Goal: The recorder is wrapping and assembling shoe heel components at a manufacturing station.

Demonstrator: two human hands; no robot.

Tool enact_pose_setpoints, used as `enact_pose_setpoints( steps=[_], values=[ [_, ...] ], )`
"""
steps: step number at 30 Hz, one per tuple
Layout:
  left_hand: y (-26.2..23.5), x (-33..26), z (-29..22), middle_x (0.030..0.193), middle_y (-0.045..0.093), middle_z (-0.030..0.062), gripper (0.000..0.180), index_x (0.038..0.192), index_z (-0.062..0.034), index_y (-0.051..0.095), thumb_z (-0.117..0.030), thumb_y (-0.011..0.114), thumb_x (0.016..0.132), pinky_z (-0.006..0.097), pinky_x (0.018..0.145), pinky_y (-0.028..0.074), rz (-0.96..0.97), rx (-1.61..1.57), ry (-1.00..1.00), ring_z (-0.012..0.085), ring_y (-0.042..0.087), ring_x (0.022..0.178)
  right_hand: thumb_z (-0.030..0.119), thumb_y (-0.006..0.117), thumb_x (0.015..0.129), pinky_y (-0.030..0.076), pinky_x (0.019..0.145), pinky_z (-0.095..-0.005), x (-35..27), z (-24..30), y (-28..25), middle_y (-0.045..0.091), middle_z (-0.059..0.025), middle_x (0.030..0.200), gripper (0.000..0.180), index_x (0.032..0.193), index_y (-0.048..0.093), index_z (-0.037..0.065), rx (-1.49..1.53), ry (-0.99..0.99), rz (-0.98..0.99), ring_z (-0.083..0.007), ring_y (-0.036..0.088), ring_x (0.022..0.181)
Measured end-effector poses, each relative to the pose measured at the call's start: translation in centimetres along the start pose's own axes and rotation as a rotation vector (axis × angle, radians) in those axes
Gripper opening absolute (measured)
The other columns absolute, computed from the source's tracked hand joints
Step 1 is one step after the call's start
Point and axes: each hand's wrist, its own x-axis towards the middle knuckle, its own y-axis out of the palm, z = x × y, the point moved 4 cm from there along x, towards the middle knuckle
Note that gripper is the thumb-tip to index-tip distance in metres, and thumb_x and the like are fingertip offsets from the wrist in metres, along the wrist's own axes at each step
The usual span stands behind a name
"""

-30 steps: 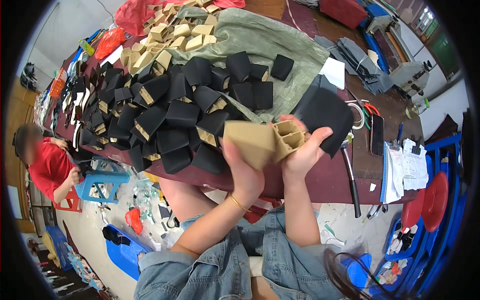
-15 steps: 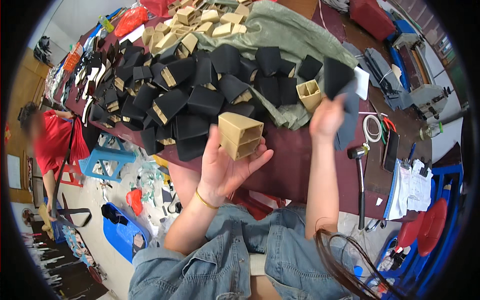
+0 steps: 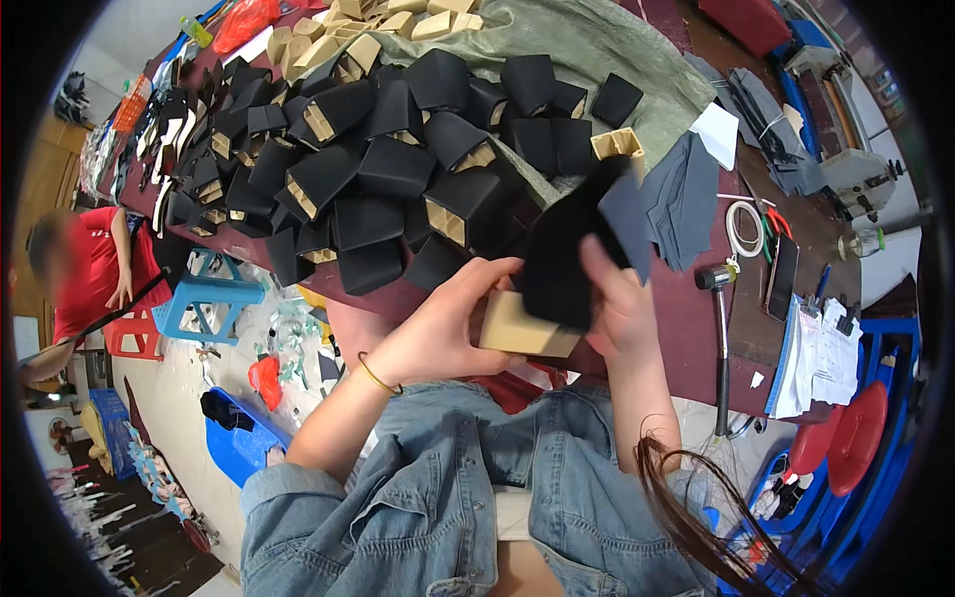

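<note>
In my left hand point(image 3: 453, 323) I grip a tan plastic block point(image 3: 525, 330), hollow when seen from its end. My right hand point(image 3: 624, 298) pinches a black fabric piece point(image 3: 569, 244) with a grey-blue underside, smeared a little by motion. The fabric overlaps the block's right end and hides part of it; whether it is pressed on, I cannot tell. Beyond my hands, several black-covered blocks point(image 3: 398, 169) lie heaped on the dark red table. A bare tan block point(image 3: 619, 147) stands behind the fabric, and a stack of grey fabric pieces point(image 3: 684, 199) lies to its right.
Bare tan blocks point(image 3: 418, 25) pile at the back beside a green sheet point(image 3: 597, 55). On the right are a hammer point(image 3: 718, 338), a white cable coil point(image 3: 744, 229), a phone point(image 3: 783, 277) and papers point(image 3: 831, 368). A person in red point(image 3: 95, 269) is at the left near a blue stool point(image 3: 209, 298).
My right hand has brought the black fabric left and down from the grey stack to the block. My left hand has lowered and turned the block. The person at left has shifted.
</note>
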Motion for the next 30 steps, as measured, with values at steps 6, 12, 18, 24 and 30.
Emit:
enact_pose_setpoints(
  steps=[6, 12, 18, 24, 30],
  values=[
    [5.0, 0.0, 3.9, 0.122, 0.054, 0.0044, 0.063, 0.131, -0.0043, 0.042, -0.054, 0.047, 0.091, 0.036, 0.098, 0.042, -0.379, -1.307, -0.104, 0.0185, 0.051, 0.116, 0.017, 0.051, 0.097, 0.038, 0.038, -0.0169, -2.6, -0.7, 1.9, 0.061, -0.0047, 0.087, 0.015, 0.105, 0.054, 0.005, 0.326, -0.070, -0.310, -0.0074, 0.052, 0.048],
    [2.9, 0.4, 3.4, 0.118, 0.056, 0.0072, 0.054, 0.124, -0.0072, 0.047, -0.052, 0.044, 0.093, 0.038, 0.097, 0.044, -0.519, -1.139, -0.088, 0.0186, 0.053, 0.113, 0.010, 0.059, 0.091, 0.050, 0.041, -0.0241, -4.3, -1.2, -0.6, 0.061, -0.0116, 0.090, 0.024, 0.110, 0.050, -0.004, 0.006, -0.240, -0.224, -0.0143, 0.059, 0.056],
    [1.7, 1.0, 2.5, 0.113, 0.058, 0.0085, 0.068, 0.115, -0.0027, 0.054, -0.063, 0.032, 0.092, 0.034, 0.093, 0.045, -0.607, -0.904, -0.117, 0.0186, 0.057, 0.104, -0.001, 0.065, 0.084, 0.056, 0.046, -0.0261, -4.5, -2.1, 0.6, 0.062, -0.0111, 0.093, 0.026, 0.108, 0.053, -0.004, -0.037, -0.359, -0.228, -0.0140, 0.062, 0.063],
    [1.2, 0.6, 2.5, 0.112, 0.058, 0.0081, 0.079, 0.116, -0.0050, 0.053, -0.073, 0.025, 0.087, 0.035, 0.091, 0.046, -0.507, -1.029, -0.248, 0.0190, 0.057, 0.105, -0.002, 0.064, 0.084, 0.057, 0.049, -0.0259, -4.1, -2.4, 0.7, 0.063, -0.0104, 0.094, 0.023, 0.106, 0.056, -0.004, -0.135, -0.381, -0.209, -0.0129, 0.062, 0.069],
    [1.2, 0.7, 2.3, 0.111, 0.058, 0.0071, 0.078, 0.117, -0.0060, 0.052, -0.074, 0.027, 0.086, 0.036, 0.090, 0.047, -0.472, -1.035, -0.314, 0.0189, 0.057, 0.105, -0.002, 0.062, 0.086, 0.058, 0.052, -0.0253, -3.6, -2.8, 0.9, 0.063, -0.0100, 0.097, 0.023, 0.108, 0.056, -0.003, -0.155, -0.381, -0.188, -0.0127, 0.063, 0.071]
  ],
)
